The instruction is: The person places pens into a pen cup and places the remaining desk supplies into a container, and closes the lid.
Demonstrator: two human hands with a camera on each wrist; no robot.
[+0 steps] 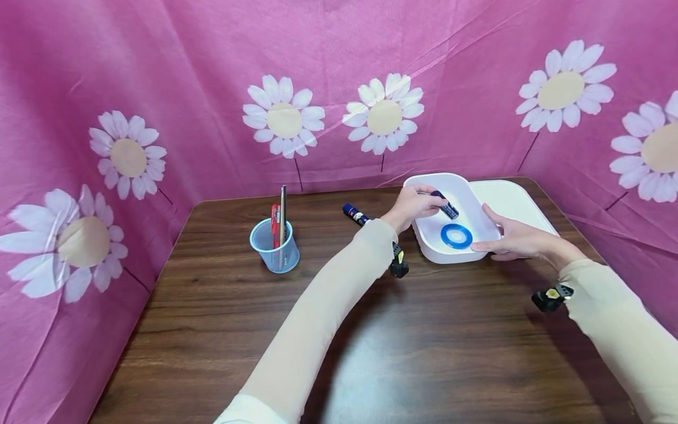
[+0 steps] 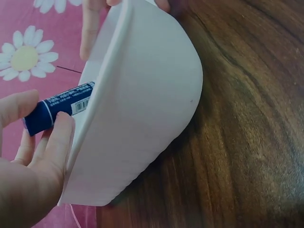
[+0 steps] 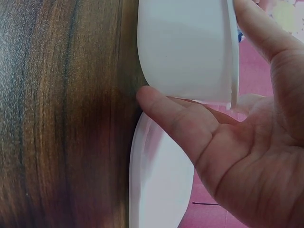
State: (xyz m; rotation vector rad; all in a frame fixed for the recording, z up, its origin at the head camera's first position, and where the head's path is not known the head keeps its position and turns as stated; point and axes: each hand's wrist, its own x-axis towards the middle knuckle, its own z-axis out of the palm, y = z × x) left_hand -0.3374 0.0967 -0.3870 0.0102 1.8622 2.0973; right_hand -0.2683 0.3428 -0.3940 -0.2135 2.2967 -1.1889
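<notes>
My left hand (image 1: 415,206) pinches a dark blue tube (image 2: 59,105) with white print and a barcode between thumb and fingers. The tube's far end overlaps the inside of a white plastic box (image 1: 434,254), which is open at the top. On the box's floor lies a blue ring-shaped roll of tape (image 1: 446,237). My right hand (image 1: 516,238) grips the box at its right side, some fingers at the rim and others low against the outer wall, as the right wrist view (image 3: 228,128) shows.
A white lid (image 1: 511,197) lies behind and right of the box. Left of it, a dark blue capped tube (image 1: 354,213) lies on the wooden table (image 1: 212,330). A light blue mesh cup (image 1: 259,238) holds a red item and several slim sticks. Pink flowered cloth (image 1: 328,35) hangs behind.
</notes>
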